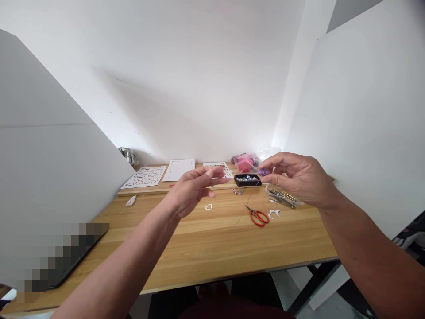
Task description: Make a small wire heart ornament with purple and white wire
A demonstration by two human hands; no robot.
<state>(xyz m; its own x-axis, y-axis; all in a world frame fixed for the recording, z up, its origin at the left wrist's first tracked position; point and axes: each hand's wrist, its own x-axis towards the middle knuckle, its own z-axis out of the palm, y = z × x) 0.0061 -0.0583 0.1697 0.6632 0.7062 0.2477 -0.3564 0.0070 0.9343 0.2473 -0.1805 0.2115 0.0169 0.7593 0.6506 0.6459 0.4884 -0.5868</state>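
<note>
My right hand (295, 177) pinches a small purple spool (264, 172) between thumb and fingertips, above the right side of the table. Facing it, my left hand (195, 188) is raised with its fingers stretched out and apart; I see nothing in it. Between and beyond the hands sits a black box (247, 183) of colourful beads. Several beads (237, 191) lie loose in front of it. A thin dark thread (243, 212) trails over the wood beside red-handled scissors (258, 216). A white heart-shaped outline (209, 207) lies below my left hand.
White crescent pieces (274, 214) and a clear box of metal pins (282, 196) lie at right. A small white glue tube (130, 200) is at left. Patterned sheets (143, 177) and a bag with pink contents (246, 163) rest along the wall. A dark device (78, 252) edges the table.
</note>
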